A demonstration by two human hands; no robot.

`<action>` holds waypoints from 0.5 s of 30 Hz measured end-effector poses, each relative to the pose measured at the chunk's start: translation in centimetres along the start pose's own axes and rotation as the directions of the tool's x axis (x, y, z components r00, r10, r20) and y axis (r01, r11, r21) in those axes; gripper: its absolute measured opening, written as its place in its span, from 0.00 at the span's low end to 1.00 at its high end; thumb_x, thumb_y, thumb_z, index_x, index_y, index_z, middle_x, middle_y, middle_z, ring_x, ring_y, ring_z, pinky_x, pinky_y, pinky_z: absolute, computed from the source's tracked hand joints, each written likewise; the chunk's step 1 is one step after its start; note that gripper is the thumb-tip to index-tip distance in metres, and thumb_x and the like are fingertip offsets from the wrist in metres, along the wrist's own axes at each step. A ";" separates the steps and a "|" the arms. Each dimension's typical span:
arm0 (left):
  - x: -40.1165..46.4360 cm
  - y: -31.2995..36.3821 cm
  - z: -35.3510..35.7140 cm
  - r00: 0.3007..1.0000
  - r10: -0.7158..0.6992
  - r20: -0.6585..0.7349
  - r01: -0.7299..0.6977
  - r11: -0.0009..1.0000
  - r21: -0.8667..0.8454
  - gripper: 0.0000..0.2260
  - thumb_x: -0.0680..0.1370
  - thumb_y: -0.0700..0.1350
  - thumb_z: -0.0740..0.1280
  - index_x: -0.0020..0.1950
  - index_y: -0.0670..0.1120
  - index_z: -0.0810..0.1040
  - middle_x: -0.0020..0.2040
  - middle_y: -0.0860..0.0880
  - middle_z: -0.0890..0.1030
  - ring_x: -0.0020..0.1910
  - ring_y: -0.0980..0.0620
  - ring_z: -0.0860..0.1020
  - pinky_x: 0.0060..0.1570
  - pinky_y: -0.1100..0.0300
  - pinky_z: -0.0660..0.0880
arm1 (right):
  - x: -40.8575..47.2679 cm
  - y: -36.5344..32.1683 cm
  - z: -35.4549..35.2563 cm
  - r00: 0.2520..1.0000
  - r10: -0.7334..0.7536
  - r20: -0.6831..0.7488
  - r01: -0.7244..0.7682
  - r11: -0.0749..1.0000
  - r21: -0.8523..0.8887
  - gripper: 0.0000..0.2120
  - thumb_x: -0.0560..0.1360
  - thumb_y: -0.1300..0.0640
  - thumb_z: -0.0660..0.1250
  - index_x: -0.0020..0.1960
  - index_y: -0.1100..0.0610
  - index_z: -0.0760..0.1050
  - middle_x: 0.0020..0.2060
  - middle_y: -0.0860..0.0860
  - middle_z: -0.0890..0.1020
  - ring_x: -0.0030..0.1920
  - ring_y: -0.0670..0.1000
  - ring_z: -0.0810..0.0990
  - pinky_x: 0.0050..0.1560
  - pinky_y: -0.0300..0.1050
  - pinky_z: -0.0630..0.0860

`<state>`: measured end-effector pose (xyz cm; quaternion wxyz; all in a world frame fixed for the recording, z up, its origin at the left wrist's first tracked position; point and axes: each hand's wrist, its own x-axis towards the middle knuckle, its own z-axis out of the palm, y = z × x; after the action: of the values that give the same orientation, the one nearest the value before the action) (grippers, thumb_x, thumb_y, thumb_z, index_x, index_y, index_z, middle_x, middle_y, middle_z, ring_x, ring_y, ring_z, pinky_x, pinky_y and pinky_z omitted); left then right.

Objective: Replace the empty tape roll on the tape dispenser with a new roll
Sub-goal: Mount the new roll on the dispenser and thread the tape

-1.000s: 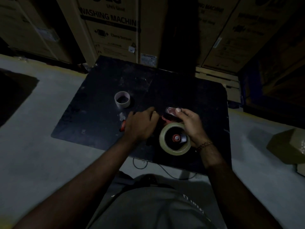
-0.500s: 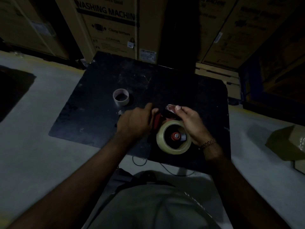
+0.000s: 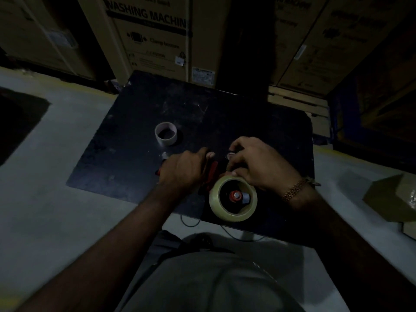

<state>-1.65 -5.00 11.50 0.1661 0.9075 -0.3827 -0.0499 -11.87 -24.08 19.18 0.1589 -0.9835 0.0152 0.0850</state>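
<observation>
left hand: clamped round the red dispenser, steadying it
right hand: fingers pinching the tape end off the new roll
old core: parked aside, out the way

This is a warehouse or appliance storeroom, dimly lit. Tall cardboard cartons stand in a row at the far side, one printed "WASHING MACHIN" with handling symbols and stuck-on labels. More cartons rise at the far right above wooden pallet slats. The floor is bare grey concrete. A scuffed black bench stands near, and a smaller cardboard box lies on the floor at the right.
</observation>
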 end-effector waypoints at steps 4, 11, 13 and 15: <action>0.0 -0.3 0.4 1.000 0.025 -0.007 -0.025 0.999 0.022 0.21 0.83 0.65 0.48 0.58 0.53 0.72 0.38 0.43 0.82 0.35 0.36 0.81 0.32 0.54 0.67 | 0.8 -0.5 0.1 0.999 -0.031 0.014 0.032 0.994 -0.109 0.08 0.77 0.50 0.74 0.55 0.45 0.87 0.62 0.48 0.74 0.63 0.51 0.73 0.57 0.48 0.75; 0.2 -0.2 0.1 0.999 0.033 -0.019 -0.032 0.999 0.032 0.24 0.82 0.65 0.43 0.58 0.52 0.73 0.38 0.43 0.81 0.34 0.36 0.80 0.32 0.53 0.67 | 1.3 -0.9 1.2 0.992 -0.126 -0.024 0.116 0.958 -0.263 0.07 0.77 0.51 0.72 0.52 0.50 0.87 0.61 0.52 0.75 0.61 0.54 0.73 0.58 0.50 0.75; 0.3 0.0 0.0 0.999 0.038 -0.017 -0.037 0.998 0.046 0.24 0.83 0.63 0.44 0.58 0.51 0.73 0.39 0.42 0.82 0.36 0.36 0.81 0.34 0.52 0.68 | 1.5 -1.0 1.9 0.983 -0.172 -0.066 0.147 0.946 -0.289 0.06 0.75 0.56 0.73 0.51 0.53 0.86 0.59 0.53 0.78 0.59 0.55 0.75 0.56 0.50 0.76; 0.5 -0.1 0.1 0.999 0.044 -0.011 -0.043 0.997 0.060 0.23 0.84 0.63 0.46 0.58 0.50 0.74 0.41 0.42 0.83 0.37 0.35 0.82 0.35 0.52 0.69 | 1.7 -1.0 2.6 0.975 -0.203 -0.094 0.168 0.943 -0.287 0.08 0.74 0.60 0.72 0.53 0.57 0.84 0.55 0.53 0.80 0.55 0.56 0.78 0.52 0.51 0.77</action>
<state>-1.30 -5.31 11.44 0.1422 0.9038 -0.4026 -0.0290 -10.56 -22.30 16.78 0.0255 -0.9964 -0.0800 0.0105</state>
